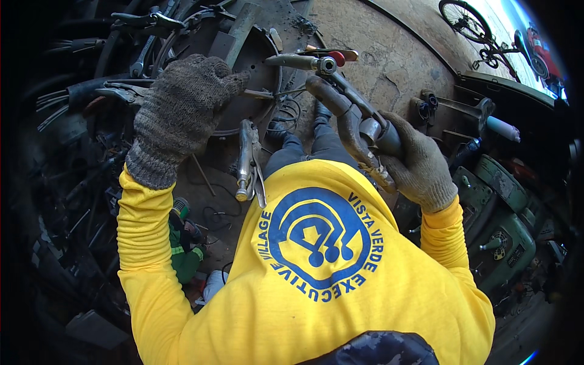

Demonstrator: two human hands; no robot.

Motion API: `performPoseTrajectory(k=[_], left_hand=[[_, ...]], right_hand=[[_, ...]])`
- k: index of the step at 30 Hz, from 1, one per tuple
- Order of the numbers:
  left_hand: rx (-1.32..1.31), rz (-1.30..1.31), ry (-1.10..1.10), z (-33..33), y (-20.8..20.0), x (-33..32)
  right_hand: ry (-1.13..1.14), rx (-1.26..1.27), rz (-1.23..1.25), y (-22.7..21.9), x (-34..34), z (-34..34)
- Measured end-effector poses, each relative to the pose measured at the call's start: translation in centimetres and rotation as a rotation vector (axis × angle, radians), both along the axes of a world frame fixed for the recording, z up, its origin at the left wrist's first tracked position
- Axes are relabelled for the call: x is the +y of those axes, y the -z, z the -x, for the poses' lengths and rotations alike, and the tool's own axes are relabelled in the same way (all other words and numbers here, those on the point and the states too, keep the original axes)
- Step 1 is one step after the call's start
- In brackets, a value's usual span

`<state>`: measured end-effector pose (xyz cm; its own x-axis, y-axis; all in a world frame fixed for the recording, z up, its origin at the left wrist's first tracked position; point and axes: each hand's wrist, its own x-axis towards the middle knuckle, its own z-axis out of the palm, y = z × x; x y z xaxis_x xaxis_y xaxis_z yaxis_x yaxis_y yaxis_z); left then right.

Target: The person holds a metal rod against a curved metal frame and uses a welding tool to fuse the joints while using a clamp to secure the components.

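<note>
My left hand [188,112], in a dark grey knit glove, is closed above a round metal work table [252,58]. What its fingers hold, if anything, is hidden; a thin pale rod [260,94] shows just beyond the fingertips. My right hand [417,158], in a lighter knit glove, grips a jointed metal piece [350,112]. That piece has a ring-shaped joint at its far end, a straight tube and a worn curved bar alongside. Locking pliers [248,161] hang at the table's near edge. A red-handled tool [337,58] lies partly behind the metal piece.
More clamps and pliers [149,21] crowd the far left. Green machinery [499,219] stands at the right, near a light blue cylinder [503,129]. A bicycle [486,42] is at the far right. Another person in green [185,249] is low at the left. Cables cross the concrete floor [383,55].
</note>
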<state>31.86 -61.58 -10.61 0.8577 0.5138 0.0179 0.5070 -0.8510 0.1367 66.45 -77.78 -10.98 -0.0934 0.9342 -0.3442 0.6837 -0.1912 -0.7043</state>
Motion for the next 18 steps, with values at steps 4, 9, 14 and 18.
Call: performPoseTrajectory(k=[4, 9, 14, 18], left_hand=[[-0.002, 0.001, -0.002, 0.1, 0.1, 0.0], [-0.019, -0.021, 0.005, 0.2, 0.3, 0.0], [-0.007, -0.021, -0.004, 0.0, 0.1, -0.1], [-0.009, -0.016, -0.017, 0.0, 0.1, -0.2]], right_hand=[[-0.007, -0.02, 0.009, -0.1, -0.1, 0.1], [-0.009, -0.015, -0.021, 0.2, -0.2, 0.1], [0.077, 0.085, -0.058, 1.6, -1.9, -0.6], [0.298, 0.224, -0.023, 2.8, -3.6, -1.8]])
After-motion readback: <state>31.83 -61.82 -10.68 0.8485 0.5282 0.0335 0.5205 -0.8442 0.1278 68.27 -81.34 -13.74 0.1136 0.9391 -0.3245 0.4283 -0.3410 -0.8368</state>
